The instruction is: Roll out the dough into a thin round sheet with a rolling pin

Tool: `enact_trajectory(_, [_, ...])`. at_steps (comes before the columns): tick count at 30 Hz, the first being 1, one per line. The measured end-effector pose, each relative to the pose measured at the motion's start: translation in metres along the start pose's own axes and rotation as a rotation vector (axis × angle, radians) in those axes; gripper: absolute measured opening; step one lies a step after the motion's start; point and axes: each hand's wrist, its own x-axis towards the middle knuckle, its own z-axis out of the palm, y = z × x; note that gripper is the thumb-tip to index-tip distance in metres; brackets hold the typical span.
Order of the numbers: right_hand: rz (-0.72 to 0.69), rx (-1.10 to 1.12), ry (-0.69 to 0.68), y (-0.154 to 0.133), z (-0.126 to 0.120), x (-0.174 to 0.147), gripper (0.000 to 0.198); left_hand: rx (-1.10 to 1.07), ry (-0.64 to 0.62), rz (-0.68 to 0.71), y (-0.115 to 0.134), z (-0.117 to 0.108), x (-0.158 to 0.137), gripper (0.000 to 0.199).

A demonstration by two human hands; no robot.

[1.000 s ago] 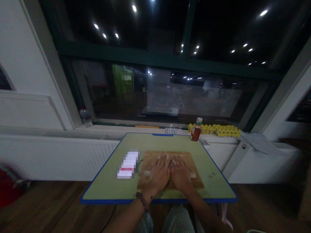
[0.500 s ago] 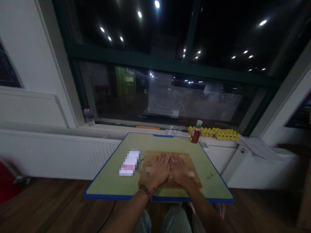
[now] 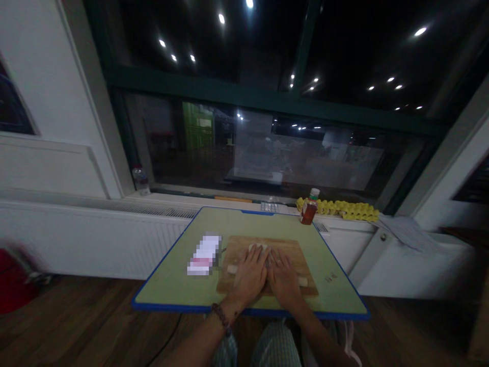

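In the lower centre of the frame, a pale rolling pin [image 3: 232, 269] is laid crosswise on a wooden board [image 3: 302, 255], which is carried by the green, blue-edged surface [image 3: 168, 285]. Only the two ends of the pin are left uncovered, one at each side of the hands. Its middle is covered by the left hand [image 3: 249, 274], worn with a bracelet [image 3: 221, 317] at the wrist, and by the right hand [image 3: 283, 279], set close beside it. The fingers of both are stretched forward, laid nearly flat and slightly parted, pointed toward the far edge of the board; whether anything is gripped beneath the palms cannot be told, since that part is hidden. Past the left fingertips, a patch of white dough [image 3: 253, 246] is seen lying on the board.

The pin may be judged stiff, fairly light and quick to roll; it is best borne upon with open palms near its middle, or taken up by its bare ends. The dough may be judged soft, easily dented or torn, and better lifted from beneath by its edge than pinched.

On the surface, a pixelated bright panel [image 3: 205, 254] is placed left of the board; a bottle [image 3: 308, 210] is stood at the far right corner.
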Motion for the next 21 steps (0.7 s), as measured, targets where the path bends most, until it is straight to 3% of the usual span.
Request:
enact_trajectory(6, [-0.055, -0.008, -0.151, 0.017, -0.003, 0.043, 0.049, -0.021, 0.001, -0.073, -0.012, 0.007, 0.036, 0.049])
enact_trajectory(13, [0.160, 0.040, 0.029, 0.023, 0.002, 0.083, 0.049, -0.062, -0.014, -0.332, -0.027, 0.015, 0.075, 0.052])
enact_trajectory(18, [0.297, 0.022, -0.149, 0.028, 0.016, 0.094, 0.051, -0.044, 0.000, -0.332, -0.032, 0.019, 0.081, 0.056])
enact_trajectory(21, [0.325, 0.023, -0.183, 0.028, 0.023, 0.098, 0.052, -0.034, -0.106, -0.377, -0.031, 0.019, 0.079, 0.061])
